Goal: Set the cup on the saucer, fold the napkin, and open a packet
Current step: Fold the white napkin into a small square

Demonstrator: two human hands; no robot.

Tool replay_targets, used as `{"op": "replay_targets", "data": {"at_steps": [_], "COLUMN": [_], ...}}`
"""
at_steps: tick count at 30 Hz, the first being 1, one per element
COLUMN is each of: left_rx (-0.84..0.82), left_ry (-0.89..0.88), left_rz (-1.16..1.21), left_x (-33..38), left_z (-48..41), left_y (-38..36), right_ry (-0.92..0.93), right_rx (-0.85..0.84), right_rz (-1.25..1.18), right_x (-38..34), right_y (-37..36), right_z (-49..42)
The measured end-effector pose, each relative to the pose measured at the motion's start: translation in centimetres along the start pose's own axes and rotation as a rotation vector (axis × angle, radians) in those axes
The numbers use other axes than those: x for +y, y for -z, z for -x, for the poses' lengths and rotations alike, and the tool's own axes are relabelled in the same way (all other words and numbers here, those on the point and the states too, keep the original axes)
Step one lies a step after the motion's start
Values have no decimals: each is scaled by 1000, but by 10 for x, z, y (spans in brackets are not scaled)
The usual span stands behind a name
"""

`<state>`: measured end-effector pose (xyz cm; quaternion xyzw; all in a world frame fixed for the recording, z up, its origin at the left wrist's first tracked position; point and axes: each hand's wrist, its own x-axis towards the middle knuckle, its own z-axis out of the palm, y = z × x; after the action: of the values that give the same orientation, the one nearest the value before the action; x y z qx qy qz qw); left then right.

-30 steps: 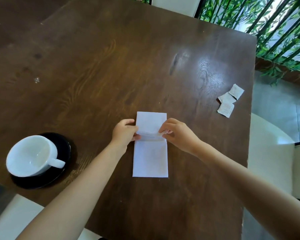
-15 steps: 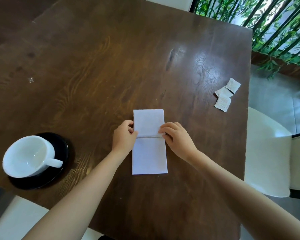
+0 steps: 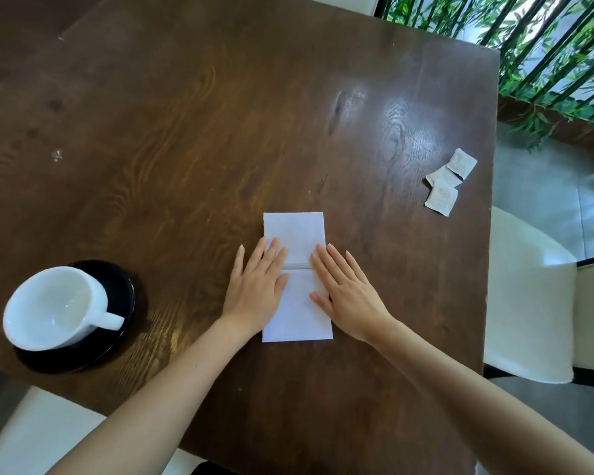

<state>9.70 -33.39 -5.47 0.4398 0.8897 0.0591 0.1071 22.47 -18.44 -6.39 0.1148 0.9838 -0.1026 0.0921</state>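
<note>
Grips (image 3: 254, 289) (image 3: 348, 293) flat on napkin (image 3: 294, 234), wooden table (image 3: 186, 132)

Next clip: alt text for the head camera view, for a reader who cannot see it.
The left hand and right hand press flat on a folded white napkin on a dark wooden table, one at each side of its crease. A white cup sits on a black saucer at the left; small white packets lie near the right edge.
</note>
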Motion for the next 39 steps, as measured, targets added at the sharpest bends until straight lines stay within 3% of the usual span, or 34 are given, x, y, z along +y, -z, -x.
{"op": "replay_targets", "data": {"at_steps": [9,15,19,25,31,39], "left_rx": [-122,86,229,316,345,330], "left_ry": [-34,-537,-638,-737,-663,-274], "left_rz": [-158,-113,-103,-114,49,436], "left_x": [-7,-7,-11,-16,-10,-2], "left_z": [11,71,77,68,59,9], "left_y": [7,10,1,4,39,82], "right_ry": [-2,31,37,34,-28,-273], "right_rx": [-3,-34,-74,-54,-80,-117], "right_rz": [43,-1,-119,-220,-500,-854], "right_x": [-2,2,10,15,21,31], "right_y": [5,11,20,28,43,49], "right_z": [1,-1,-5,-9,-14,-21]}}
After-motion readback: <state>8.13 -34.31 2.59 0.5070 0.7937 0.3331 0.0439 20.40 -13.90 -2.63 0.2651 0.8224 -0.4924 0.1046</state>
